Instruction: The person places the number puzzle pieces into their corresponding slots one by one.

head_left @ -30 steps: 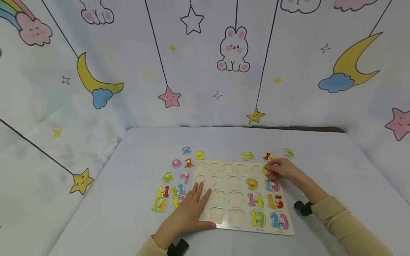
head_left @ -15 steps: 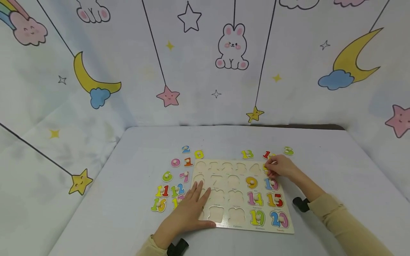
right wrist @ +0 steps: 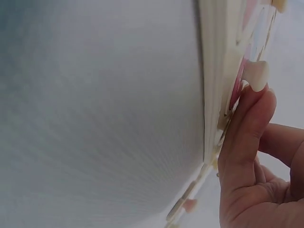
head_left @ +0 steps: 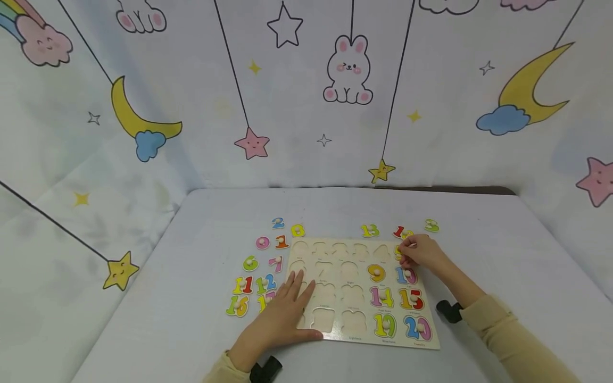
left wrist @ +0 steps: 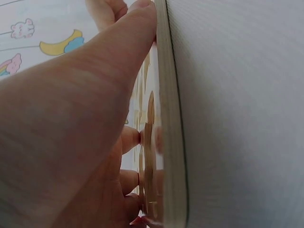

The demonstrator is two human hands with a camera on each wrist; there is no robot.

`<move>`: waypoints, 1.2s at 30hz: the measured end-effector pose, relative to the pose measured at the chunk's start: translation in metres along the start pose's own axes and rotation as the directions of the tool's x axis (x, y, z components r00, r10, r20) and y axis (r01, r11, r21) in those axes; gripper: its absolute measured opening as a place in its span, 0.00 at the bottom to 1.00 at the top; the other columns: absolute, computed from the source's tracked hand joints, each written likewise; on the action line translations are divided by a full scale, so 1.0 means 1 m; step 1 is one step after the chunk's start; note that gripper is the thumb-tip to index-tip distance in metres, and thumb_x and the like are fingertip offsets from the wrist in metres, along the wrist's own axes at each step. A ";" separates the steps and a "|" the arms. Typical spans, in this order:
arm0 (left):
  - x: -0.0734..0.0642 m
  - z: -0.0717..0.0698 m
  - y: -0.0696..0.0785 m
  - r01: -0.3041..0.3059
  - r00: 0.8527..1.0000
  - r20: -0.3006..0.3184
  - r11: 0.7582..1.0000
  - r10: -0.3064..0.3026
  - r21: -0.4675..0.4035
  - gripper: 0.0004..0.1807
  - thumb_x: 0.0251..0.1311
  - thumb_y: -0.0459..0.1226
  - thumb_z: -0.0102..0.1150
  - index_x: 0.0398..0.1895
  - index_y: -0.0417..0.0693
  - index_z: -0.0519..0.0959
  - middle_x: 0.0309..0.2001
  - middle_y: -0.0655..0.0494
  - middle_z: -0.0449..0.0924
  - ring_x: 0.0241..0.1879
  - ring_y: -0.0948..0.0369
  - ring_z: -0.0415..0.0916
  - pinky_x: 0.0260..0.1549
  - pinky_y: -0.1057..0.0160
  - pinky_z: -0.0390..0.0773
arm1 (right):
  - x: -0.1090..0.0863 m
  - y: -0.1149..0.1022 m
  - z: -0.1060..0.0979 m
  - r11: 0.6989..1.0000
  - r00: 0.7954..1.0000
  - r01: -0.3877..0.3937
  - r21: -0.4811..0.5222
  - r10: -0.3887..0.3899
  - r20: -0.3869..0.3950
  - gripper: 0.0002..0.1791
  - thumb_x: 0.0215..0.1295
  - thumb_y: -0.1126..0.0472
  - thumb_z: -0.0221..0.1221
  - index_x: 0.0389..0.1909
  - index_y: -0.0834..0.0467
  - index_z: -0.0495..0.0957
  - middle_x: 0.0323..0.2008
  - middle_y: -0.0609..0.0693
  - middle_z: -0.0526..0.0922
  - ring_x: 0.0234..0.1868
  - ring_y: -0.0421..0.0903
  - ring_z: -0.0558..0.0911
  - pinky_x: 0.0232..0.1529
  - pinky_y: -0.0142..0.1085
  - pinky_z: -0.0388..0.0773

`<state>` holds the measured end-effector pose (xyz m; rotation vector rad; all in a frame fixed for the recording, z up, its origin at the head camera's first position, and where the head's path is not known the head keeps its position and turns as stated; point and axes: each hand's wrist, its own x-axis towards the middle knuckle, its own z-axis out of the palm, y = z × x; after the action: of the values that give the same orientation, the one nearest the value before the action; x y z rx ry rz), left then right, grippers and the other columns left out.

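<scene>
Head view: almost nothing has moved in the last second

My right hand stays at the board's top right corner, fingers curled on a yellow piece that I am seating in its slot above the 10; it has barely shifted, so the piece seems nearly home. My left hand still lies flat, fingers straight, pinning the board's near left part
</scene>
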<state>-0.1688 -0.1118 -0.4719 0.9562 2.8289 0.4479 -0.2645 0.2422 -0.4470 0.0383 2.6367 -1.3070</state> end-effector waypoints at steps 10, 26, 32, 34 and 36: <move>-0.001 0.000 -0.004 0.015 1.000 -0.002 1.000 -0.015 0.005 0.57 0.46 0.70 0.52 0.72 0.45 0.52 0.72 0.40 0.38 0.70 0.46 0.33 0.64 0.50 0.46 | 0.008 -0.005 -0.004 0.994 0.988 0.088 -0.068 -0.078 0.132 0.08 0.68 0.67 0.51 0.35 0.70 0.71 0.17 0.51 0.77 0.16 0.45 0.79 0.21 0.34 0.78; -0.003 -0.002 0.000 0.005 1.000 -0.006 1.000 -0.006 -0.011 0.56 0.47 0.69 0.53 0.72 0.44 0.53 0.72 0.39 0.39 0.70 0.45 0.34 0.64 0.49 0.48 | 0.029 0.023 -0.048 0.983 0.997 -0.067 0.172 0.059 0.053 0.22 0.73 0.58 0.45 0.58 0.73 0.63 0.26 0.49 0.78 0.25 0.40 0.75 0.28 0.31 0.76; -0.001 0.001 -0.001 -0.006 1.000 -0.023 1.000 0.006 -0.004 0.56 0.47 0.71 0.51 0.72 0.44 0.53 0.72 0.40 0.39 0.70 0.46 0.34 0.64 0.49 0.47 | 0.035 0.021 -0.044 0.977 0.997 -0.047 0.206 0.035 0.062 0.23 0.73 0.59 0.47 0.57 0.75 0.63 0.26 0.50 0.77 0.25 0.39 0.75 0.28 0.29 0.76; 0.000 0.001 -0.001 -0.005 1.000 -0.019 1.000 0.005 -0.005 0.57 0.47 0.71 0.51 0.72 0.45 0.53 0.72 0.40 0.39 0.70 0.46 0.33 0.64 0.49 0.47 | 0.034 0.021 -0.045 0.981 0.999 -0.042 0.187 0.036 0.038 0.22 0.73 0.59 0.46 0.57 0.74 0.63 0.27 0.50 0.77 0.25 0.40 0.75 0.28 0.30 0.76; 0.000 0.001 -0.001 0.000 1.000 -0.013 1.000 0.000 -0.008 0.57 0.47 0.71 0.51 0.72 0.45 0.52 0.72 0.40 0.38 0.70 0.46 0.33 0.64 0.49 0.47 | 0.032 0.023 -0.048 0.988 0.999 -0.043 0.151 0.043 0.003 0.22 0.73 0.59 0.44 0.57 0.73 0.65 0.26 0.49 0.75 0.25 0.40 0.74 0.28 0.30 0.74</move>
<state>-0.1693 -0.1123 -0.4733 0.9552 2.8366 0.4663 -0.3012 0.2926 -0.4429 0.1164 2.5170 -1.4894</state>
